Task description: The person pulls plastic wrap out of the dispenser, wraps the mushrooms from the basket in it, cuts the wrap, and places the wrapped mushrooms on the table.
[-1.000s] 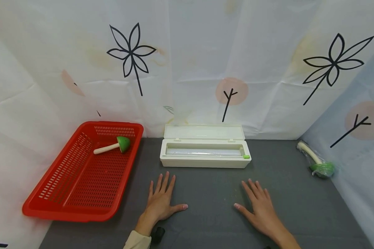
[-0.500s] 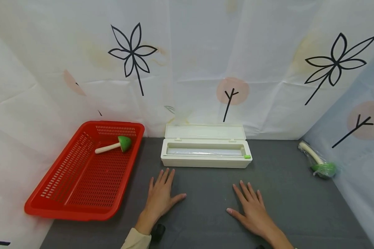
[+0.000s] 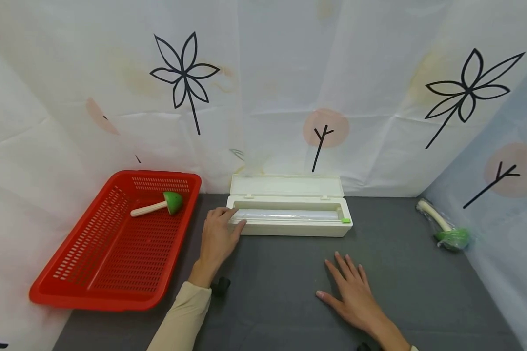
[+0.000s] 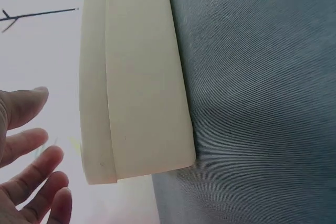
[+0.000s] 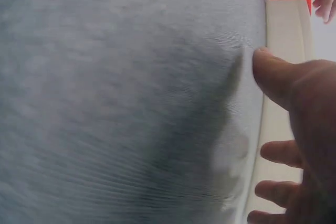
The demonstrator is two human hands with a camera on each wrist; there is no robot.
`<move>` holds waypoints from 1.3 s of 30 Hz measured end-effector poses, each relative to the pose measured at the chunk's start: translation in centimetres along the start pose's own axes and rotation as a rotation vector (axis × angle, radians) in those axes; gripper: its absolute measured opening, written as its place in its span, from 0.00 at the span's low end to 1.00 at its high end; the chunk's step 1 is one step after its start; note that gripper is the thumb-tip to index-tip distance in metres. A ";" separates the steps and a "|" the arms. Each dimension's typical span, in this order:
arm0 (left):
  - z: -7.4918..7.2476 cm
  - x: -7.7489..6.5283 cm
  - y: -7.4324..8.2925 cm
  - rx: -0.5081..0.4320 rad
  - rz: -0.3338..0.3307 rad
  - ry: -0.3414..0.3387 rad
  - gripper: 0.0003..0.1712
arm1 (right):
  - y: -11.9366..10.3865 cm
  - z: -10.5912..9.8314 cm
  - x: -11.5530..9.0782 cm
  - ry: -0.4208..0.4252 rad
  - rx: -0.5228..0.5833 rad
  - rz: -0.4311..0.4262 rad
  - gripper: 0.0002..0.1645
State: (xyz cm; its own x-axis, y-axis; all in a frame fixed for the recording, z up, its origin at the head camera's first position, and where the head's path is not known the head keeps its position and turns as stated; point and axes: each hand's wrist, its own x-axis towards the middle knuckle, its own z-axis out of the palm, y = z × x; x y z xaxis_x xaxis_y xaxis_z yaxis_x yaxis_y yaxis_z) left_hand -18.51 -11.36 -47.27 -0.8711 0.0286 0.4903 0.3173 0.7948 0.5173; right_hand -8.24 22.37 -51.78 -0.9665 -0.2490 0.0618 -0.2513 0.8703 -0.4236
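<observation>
A long white cling film dispenser (image 3: 290, 229) stands at the back with its lid (image 3: 285, 185) raised. Inside it lies a roll of clear film (image 3: 290, 215), and a small green cutter tab (image 3: 345, 221) sits at its right front corner. Over the dispenser's left end is my left hand (image 3: 218, 234), thumb and fingers apart and slightly bent; the left wrist view shows them above the box wall (image 4: 142, 77), with nothing between them. My right hand (image 3: 351, 295), fingers spread, is low over the table in front of the dispenser, holding nothing.
A red plastic basket (image 3: 158, 292) at the left contains a toy vegetable with a green cap and pale stem (image 3: 149, 209). A similar toy wrapped in clear film (image 3: 452, 239) lies at the far right. A printed white cloth (image 3: 268, 97) hangs behind the grey table (image 3: 281, 302).
My left hand has moved forward from the table to the dispenser's left end, its fingers bending a little. My right hand has shifted slightly left.
</observation>
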 end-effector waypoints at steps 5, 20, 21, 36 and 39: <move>0.6 1.5 -0.5 0.013 0.002 -0.036 0.21 | -0.2 -1.2 2.1 0.252 -0.008 -0.101 0.37; 1.7 3.5 -0.8 0.062 0.003 -0.138 0.04 | 0.1 -4.3 8.1 0.374 0.006 -0.130 0.27; 1.7 3.6 -0.8 0.060 0.005 -0.136 0.04 | 0.2 -4.4 8.4 0.380 0.004 -0.133 0.26; 1.7 4.2 -0.9 0.043 0.011 -0.154 0.03 | 2.8 -7.7 11.9 0.043 -0.078 -0.183 0.18; 1.7 4.3 -0.9 0.040 0.013 -0.158 0.04 | 2.9 -8.0 12.2 -0.001 -0.058 -0.171 0.14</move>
State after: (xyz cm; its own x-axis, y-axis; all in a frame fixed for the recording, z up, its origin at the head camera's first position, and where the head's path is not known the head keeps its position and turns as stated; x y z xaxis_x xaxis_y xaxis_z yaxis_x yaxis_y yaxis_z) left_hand -23.16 -10.90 -46.87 -0.9162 0.1319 0.3784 0.3165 0.8173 0.4815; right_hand -21.11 25.22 -45.04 -0.9092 -0.3963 0.1277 -0.4151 0.8380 -0.3541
